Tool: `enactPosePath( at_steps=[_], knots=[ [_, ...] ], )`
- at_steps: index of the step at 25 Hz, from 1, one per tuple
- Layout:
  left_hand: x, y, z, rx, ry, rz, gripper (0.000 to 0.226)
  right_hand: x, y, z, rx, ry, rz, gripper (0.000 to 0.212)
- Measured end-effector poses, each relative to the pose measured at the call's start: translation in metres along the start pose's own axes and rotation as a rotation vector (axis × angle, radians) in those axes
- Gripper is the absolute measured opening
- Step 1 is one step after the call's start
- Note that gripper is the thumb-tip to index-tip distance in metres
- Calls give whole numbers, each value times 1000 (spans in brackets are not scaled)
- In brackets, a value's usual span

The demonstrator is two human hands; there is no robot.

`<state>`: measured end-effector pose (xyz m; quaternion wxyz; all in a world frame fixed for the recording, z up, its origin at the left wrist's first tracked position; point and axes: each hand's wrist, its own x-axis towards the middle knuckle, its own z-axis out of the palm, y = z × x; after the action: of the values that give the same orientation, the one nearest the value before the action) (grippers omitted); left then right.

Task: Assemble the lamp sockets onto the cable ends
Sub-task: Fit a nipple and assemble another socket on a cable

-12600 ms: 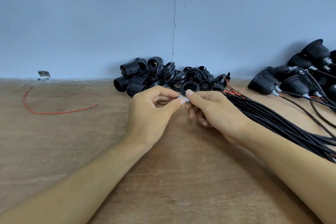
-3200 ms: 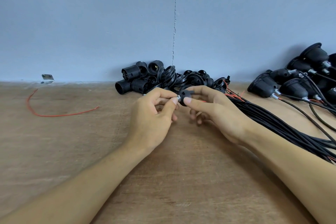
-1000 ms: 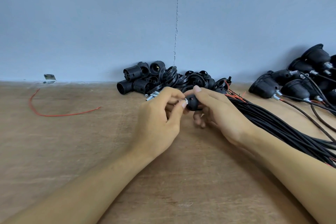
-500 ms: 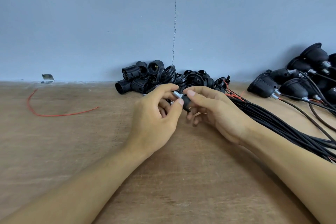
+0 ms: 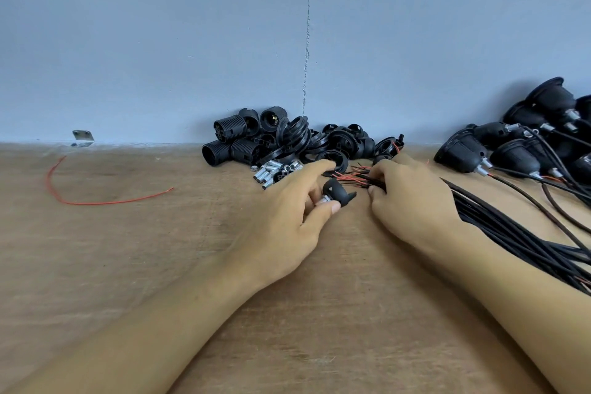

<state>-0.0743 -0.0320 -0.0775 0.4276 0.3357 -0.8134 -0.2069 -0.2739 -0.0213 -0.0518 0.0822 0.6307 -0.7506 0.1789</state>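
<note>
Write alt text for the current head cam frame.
The left hand pinches a small black socket cap while the right hand holds the ends of a black cable bundle on a wooden table. Loose socket parts and metal tubes lie behind by the blue wall, finished sockets far right, a red wire left.

The wooden table (image 5: 128, 281) bears socket parts (image 5: 287, 141), metal tubes (image 5: 268, 171), black cables (image 5: 511, 233) and a red wire (image 5: 105, 202).

Saw matt black ribbed plastic on sockets (image 5: 256, 141), bright smooth metal on tubes (image 5: 271, 171) at centre, rough scuffed wood on table (image 5: 128, 249), smooth black sheathing on cables (image 5: 511, 233) at right, matt paint on wall (image 5: 160, 41).
</note>
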Motion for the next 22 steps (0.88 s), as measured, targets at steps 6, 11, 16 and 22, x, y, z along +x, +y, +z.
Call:
enactPosePath(
  at_steps=[6, 11, 16, 22],
  knots=[
    [0, 1, -1, -37, 33, 28, 27, 1, 2, -4, 9, 210, -95, 17],
    [2, 2, 1, -65, 116, 19, 18, -2, -14, -10, 531, 435, -275, 15],
    [2, 1, 1, 25, 176, 74, 28, -3, -19, -6, 1000, -10, -122, 11],
    [1, 20, -5, -160, 56, -21, 27, -1, -25, -6, 1520, -287, 170, 16]
  ],
)
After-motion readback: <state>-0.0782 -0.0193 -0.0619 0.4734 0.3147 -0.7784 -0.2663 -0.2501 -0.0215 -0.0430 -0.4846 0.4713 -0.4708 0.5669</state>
